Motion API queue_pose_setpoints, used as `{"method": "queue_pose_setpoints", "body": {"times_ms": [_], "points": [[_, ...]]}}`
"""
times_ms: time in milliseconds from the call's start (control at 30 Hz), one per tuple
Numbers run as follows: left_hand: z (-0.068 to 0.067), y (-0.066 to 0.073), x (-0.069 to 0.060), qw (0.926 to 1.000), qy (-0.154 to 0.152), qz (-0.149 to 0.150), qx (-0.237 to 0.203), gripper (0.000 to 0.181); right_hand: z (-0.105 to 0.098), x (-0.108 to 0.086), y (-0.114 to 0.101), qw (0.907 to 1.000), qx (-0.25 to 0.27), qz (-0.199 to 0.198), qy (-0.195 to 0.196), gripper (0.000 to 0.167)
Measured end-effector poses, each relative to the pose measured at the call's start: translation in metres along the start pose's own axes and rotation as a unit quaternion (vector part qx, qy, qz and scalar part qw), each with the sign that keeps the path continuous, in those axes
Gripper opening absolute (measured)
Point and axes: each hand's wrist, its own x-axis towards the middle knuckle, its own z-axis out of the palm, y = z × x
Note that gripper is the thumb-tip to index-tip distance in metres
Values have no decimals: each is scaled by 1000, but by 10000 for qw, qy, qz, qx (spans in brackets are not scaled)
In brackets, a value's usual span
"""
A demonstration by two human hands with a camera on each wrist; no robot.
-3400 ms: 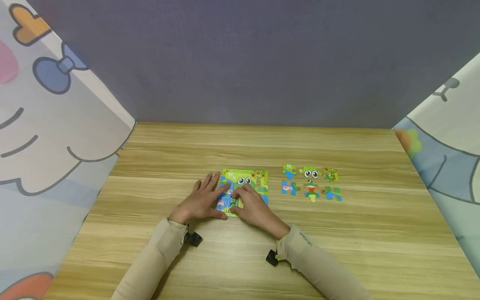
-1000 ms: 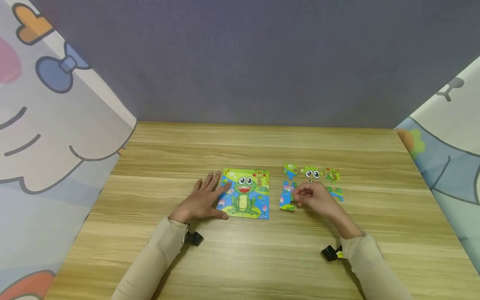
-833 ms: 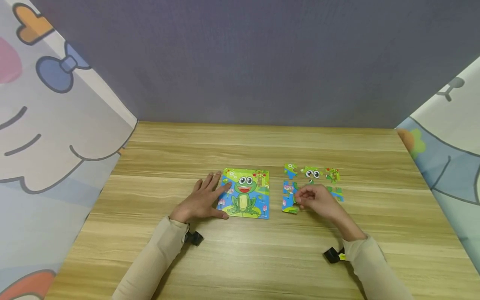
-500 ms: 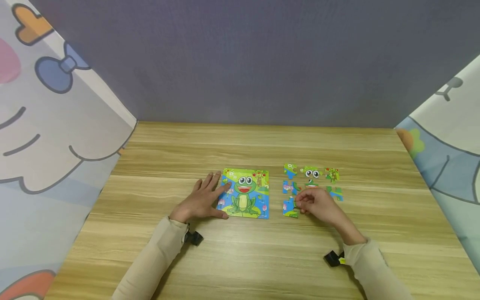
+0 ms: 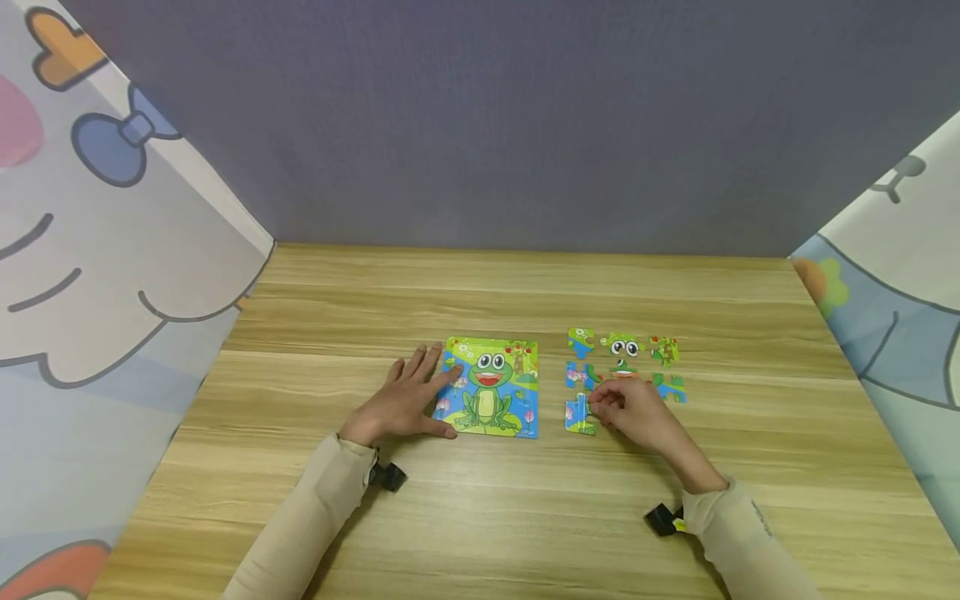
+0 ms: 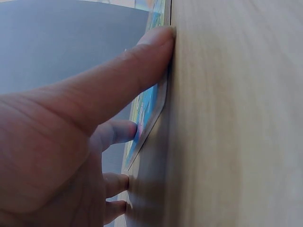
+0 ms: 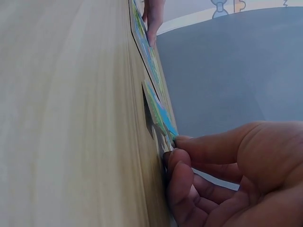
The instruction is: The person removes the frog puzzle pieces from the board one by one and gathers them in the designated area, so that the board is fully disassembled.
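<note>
My left hand [image 5: 405,396] lies with spread fingers on the left edge of a square frog puzzle board [image 5: 487,387]. In the left wrist view the thumb [image 6: 137,66] touches the table beside the board and a fingertip rests on its picture. My right hand [image 5: 633,412] pinches the right side of a blue and green puzzle piece [image 5: 579,415] between thumb and finger. In the right wrist view this puzzle piece [image 7: 158,109] is tilted, with one edge raised off the table. Part of it is hidden by my fingertips.
Several loose puzzle pieces lie in rows right of the board, among them a piece with the frog's eyes [image 5: 624,347], a corner piece [image 5: 581,340] and a tree piece [image 5: 664,349]. A grey panel [image 5: 525,125] rises behind the wooden table [image 5: 480,517].
My right hand has left the board and moved right to the loose pieces. Over the last second the pinched puzzle piece shifts slightly toward me, below its row. The left hand stays put.
</note>
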Motion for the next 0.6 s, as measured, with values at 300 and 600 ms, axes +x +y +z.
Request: {"method": "queue_pose_setpoints", "body": {"times_ms": [300, 600], "points": [[1, -1, 0, 10000, 33, 5, 25, 99, 0, -1, 0, 9995, -290, -83, 89, 8], [2, -1, 0, 10000, 41, -8, 66, 99, -4, 0, -6, 9996, -259, -17, 122, 6]]}}
